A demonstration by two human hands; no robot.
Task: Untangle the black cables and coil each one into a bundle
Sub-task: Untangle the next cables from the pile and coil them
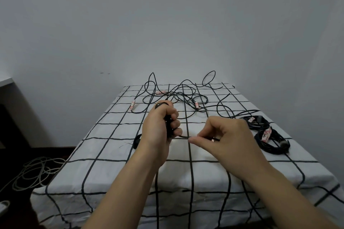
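Left hand [161, 126]: fingers curled round a partly wound coil of thin black cable [168, 126], probably held to take further turns.
Right hand [229, 135]: pinches that cable's free length, likely feeding it.
Loose tangle of black cables [178, 96]: beyond both hands.
Finished black bundles [268, 135]: right of the right hand, set apart.

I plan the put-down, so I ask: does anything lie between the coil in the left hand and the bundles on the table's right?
Yes: the right hand, pinching the same cable, sits between the coil in the left hand and the bundles. Nothing else visible lies there.
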